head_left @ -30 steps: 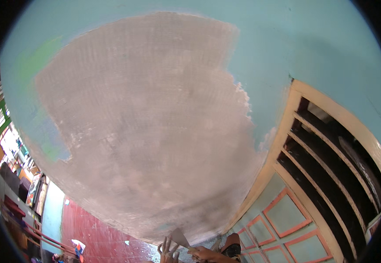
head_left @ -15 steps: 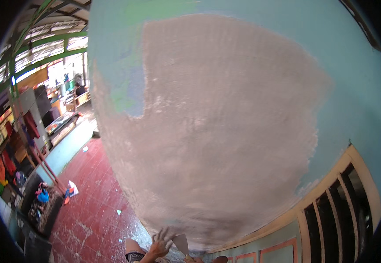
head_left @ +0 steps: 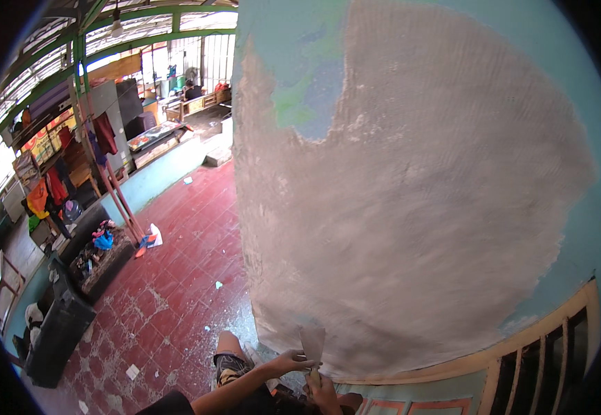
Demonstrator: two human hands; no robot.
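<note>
Low in the view, my right hand (head_left: 325,394) is closed around the light handle of a putty knife (head_left: 312,343), its broad blade pointing up in front of the wall. My left hand (head_left: 288,362) reaches across from the left, its fingers at the base of the blade, apparently pinching it. Behind the blade stands a wall with a large grey-brown plastered patch (head_left: 411,207). Blue-green paint (head_left: 584,235) borders the patch, and a strip of blue and green paint (head_left: 311,104) dips into its upper left.
A barred window frame (head_left: 521,370) is at the lower right. Red floor tiles (head_left: 176,256) with pale crumbs lie left of the wall. A dark trough-like bench (head_left: 58,339) stands at the far left, and a pink pole (head_left: 122,200) rises near hanging clothes.
My left hand has gone from spread fingers near the wall to the blade. The putty knife now stands more upright. The view has turned left, showing more floor.
</note>
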